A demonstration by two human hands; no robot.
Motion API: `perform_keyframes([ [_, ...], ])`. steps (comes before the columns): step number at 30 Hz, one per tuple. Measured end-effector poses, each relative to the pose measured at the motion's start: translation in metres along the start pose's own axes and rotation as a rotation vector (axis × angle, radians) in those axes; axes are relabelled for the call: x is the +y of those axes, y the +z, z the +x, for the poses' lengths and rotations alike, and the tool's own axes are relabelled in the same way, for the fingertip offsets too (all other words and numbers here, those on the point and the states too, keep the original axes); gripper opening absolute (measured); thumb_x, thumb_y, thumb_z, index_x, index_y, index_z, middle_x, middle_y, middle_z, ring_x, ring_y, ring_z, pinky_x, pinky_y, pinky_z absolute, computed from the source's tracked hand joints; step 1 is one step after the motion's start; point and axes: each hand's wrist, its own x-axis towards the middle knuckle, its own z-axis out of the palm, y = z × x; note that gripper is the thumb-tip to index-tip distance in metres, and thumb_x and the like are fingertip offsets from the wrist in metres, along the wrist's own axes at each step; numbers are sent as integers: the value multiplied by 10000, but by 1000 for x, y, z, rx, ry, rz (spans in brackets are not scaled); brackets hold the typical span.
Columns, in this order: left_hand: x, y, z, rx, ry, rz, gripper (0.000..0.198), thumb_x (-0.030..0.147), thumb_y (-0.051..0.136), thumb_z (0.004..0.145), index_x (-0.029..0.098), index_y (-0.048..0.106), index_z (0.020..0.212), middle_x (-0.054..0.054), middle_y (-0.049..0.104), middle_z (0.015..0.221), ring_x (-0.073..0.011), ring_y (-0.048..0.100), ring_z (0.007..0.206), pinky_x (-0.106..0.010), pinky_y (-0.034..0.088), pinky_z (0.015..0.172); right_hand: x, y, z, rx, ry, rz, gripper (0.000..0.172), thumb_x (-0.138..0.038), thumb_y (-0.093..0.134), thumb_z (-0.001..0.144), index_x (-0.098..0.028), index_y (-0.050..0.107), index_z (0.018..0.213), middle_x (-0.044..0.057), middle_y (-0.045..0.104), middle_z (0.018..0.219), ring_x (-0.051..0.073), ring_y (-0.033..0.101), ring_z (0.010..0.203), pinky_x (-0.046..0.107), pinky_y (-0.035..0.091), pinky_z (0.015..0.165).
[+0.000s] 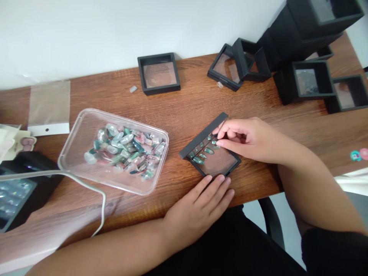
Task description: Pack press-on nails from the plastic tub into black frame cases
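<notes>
Head view: black frame [221, 163] lies just in from the table [258, 184] near edge. Left hand [195, 209] flat, fingers pressed together, tips on the frame's near edge. Right hand [244, 140] fingertips bunched over green nails [201, 157] inside; grip unclear. Clear tray [74, 134] left of frame, bare wood between.

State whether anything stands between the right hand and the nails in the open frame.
Nothing visible does. The right hand has its fingertips at the nails in the frame; the left hand rests at the frame's near edge.
</notes>
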Motion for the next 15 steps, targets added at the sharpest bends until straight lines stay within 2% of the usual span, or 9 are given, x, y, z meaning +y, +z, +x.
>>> perform_keyframes([
  [5,-1,1,1,3,1,14,564,297,413,989,114,394,1522,-132,372,1595,-293,356,1472,-468,208,1240,-5,-1,-2,0,-7,-72,180,-376,623,899,-221,651,811,-69,481,547,96,436,494,258,337,545],
  [15,1,2,0,4,-2,18,569,323,443,987,121,403,1517,-137,367,1597,-284,380,1459,-463,228,1236,-17,9,-4,20,-22,-185,182,-370,625,894,-222,684,805,-60,542,547,92,446,486,260,302,529],
])
